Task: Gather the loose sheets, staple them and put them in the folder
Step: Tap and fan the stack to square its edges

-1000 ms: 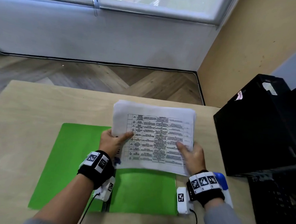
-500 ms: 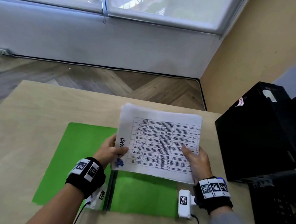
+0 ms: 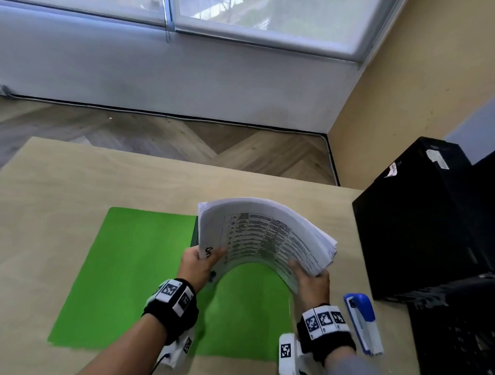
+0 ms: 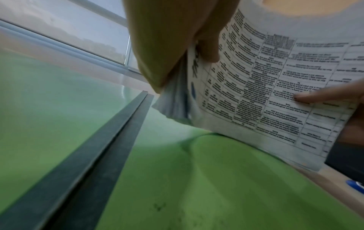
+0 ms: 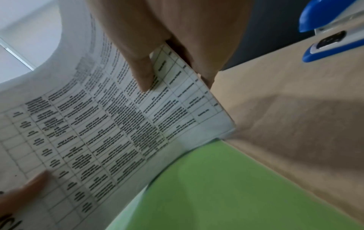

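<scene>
Now, reading across the head view from its left edge, we see the green folder [image 3: 136, 279] lying open and flat on the wooden table [image 3: 52, 181], its dark spine running up the middle; we judge it lies open so the pages can go straight in once they are bound. At lower centre our left hand [image 3: 199, 264] pinches the left edge of the sheets [image 3: 266, 235], thumb on the printed face and the other fingers behind, as the left wrist view confirms. The stack rises off the folder and bows into an arch between the two hands, probably so we can square its edges before stapling. Right of centre, our right hand [image 3: 311, 281] pinches the opposite edge the same way, thumb on top; there the page edges fan out unevenly, so the gathering looks unfinished. Further right, just beside that wrist, the blue stapler [image 3: 362, 322] lies untouched on the table, within easy reach. At the far right stands a black computer case [image 3: 412, 220].
</scene>
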A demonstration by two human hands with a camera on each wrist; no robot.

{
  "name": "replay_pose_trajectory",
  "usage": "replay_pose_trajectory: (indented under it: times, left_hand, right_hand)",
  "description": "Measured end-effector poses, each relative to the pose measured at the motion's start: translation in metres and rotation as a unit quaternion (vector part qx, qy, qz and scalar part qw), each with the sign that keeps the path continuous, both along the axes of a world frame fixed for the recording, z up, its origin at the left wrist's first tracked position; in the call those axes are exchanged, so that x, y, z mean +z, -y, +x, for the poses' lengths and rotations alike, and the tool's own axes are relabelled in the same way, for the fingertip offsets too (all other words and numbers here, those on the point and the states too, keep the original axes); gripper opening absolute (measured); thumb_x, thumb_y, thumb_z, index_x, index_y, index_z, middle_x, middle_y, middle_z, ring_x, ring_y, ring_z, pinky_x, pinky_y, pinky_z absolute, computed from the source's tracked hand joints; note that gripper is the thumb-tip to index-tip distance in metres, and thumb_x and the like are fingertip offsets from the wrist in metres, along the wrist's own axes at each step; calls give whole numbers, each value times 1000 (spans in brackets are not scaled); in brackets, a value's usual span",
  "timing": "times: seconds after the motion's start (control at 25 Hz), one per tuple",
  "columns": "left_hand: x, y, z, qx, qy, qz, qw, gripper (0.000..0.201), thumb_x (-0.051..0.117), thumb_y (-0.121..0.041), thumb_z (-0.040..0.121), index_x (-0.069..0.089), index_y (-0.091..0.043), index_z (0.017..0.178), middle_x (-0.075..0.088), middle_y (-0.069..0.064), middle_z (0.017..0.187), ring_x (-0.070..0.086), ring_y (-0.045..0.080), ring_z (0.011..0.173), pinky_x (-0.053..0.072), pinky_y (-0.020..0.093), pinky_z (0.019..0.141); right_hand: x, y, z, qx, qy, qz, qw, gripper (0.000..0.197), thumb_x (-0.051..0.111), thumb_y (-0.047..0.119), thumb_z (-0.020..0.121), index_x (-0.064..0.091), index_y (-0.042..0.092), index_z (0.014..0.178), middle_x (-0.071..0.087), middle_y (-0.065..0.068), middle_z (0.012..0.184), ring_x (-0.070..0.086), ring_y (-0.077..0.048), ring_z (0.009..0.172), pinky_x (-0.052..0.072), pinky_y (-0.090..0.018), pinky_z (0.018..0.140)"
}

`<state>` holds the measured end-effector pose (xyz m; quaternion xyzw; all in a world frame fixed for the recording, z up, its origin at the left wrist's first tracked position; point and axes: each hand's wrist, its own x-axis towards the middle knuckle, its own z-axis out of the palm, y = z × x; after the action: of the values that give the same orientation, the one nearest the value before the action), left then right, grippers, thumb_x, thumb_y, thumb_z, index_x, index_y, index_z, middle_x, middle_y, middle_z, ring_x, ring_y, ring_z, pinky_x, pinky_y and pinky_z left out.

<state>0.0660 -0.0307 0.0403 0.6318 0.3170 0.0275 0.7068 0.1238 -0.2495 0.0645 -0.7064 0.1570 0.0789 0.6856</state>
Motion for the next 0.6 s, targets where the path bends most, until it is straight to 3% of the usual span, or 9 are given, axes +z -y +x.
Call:
replay_pose_trajectory:
  times: [0.12, 0.2, 0.28, 0.36, 0.44, 0.52, 0.6]
  left_hand:
    - [11, -10, 4, 39, 20, -51, 998, 12, 77, -19, 79, 72, -9, 77, 75, 4, 71, 66, 21, 58, 51, 27, 47]
    - [21, -16, 2, 35, 38, -87, 995, 25, 84, -25, 69, 71, -5, 77, 73, 9, 70, 62, 24, 58, 52, 33, 55]
    - [26, -21, -1, 20, 41, -106, 993, 39, 87, -35, 61, 67, -6, 78, 66, 11, 65, 54, 21, 51, 46, 32, 52]
    - [29, -20, -1, 6, 35, -137, 990, 46, 88, -36, 63, 65, -5, 88, 67, 15, 74, 56, 24, 52, 49, 34, 51]
    - [36, -8, 1, 0, 56, -177, 983, 47, 83, -29, 73, 64, -2, 106, 71, 24, 96, 67, 37, 74, 58, 53, 69]
    - [47, 8, 3, -3, 94, -203, 975, 36, 75, -16, 79, 65, -2, 110, 72, 24, 105, 70, 39, 91, 56, 54, 84]
    - [59, 11, 9, 4, 101, -172, 980, 32, 74, -9, 76, 68, -1, 106, 74, 20, 102, 72, 35, 90, 58, 48, 84]
  right_hand:
    - [14, 7, 8, 44, 43, -54, 997, 14, 76, 10, 83, 69, 17, 93, 74, 0, 88, 72, -26, 92, 54, -21, 66]
    - [26, 17, 14, 43, 43, -4, 998, 17, 75, 5, 81, 71, 13, 96, 78, -3, 86, 75, -22, 85, 58, -24, 62]
    - [32, 23, 17, -6, 19, 109, 994, 25, 74, 7, 79, 71, 9, 105, 77, -12, 103, 74, -23, 91, 60, -34, 73]
    - [40, 18, 16, -51, -21, 267, 962, 34, 72, 14, 77, 69, 11, 111, 72, -15, 116, 70, -27, 102, 58, -43, 83]
    - [43, -1, 16, -44, -55, 375, 924, 44, 68, 18, 79, 65, 15, 123, 71, -11, 120, 68, -30, 108, 56, -52, 89]
    - [46, -25, 12, -31, -39, 371, 927, 58, 76, 21, 79, 58, 18, 135, 62, -13, 134, 59, -35, 123, 43, -63, 103]
    - [61, -35, 10, -47, 58, 297, 952, 67, 84, 24, 76, 56, 22, 137, 60, -5, 139, 55, -27, 130, 38, -61, 108]
